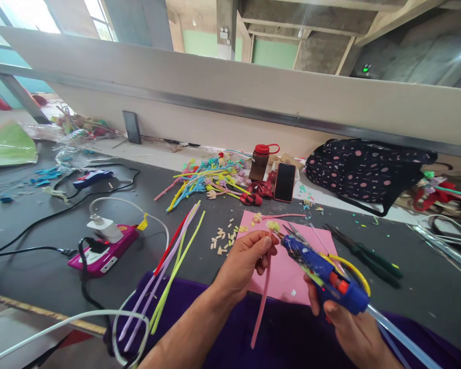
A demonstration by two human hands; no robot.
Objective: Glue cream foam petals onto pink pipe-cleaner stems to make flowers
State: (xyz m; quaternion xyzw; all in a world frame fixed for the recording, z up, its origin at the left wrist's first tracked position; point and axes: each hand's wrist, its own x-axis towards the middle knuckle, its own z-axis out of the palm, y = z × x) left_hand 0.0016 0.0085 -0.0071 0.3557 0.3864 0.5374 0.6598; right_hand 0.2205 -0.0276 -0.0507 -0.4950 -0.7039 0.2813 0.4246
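Between the thumb and fingers of my left hand (253, 251) is a pink fuzzy stem (262, 312), likely a pipe cleaner, hanging downward. A small pale yellow flower-like tip (272, 225) tops it. My right hand (346, 323) grips a blue glue gun (315, 264) with a clear glue stick (403, 335) sticking out of its back. The gun's nozzle points at the stem just under the yellow tip; whether they touch I cannot tell. Beneath both hands lies a pink sheet (292, 287). On its far edge rests another pink stem (286, 216) with a yellowish tip.
Dark-handled pliers (372, 259) lie right of the sheet. Small cut pieces (221, 241) are scattered left of it. Further left are loose coloured stems (176, 256) and a magenta power strip (107, 256) with cords. Behind stand a stem pile (207, 179), bottle (259, 164), phone (285, 182) and dark bag (369, 171).
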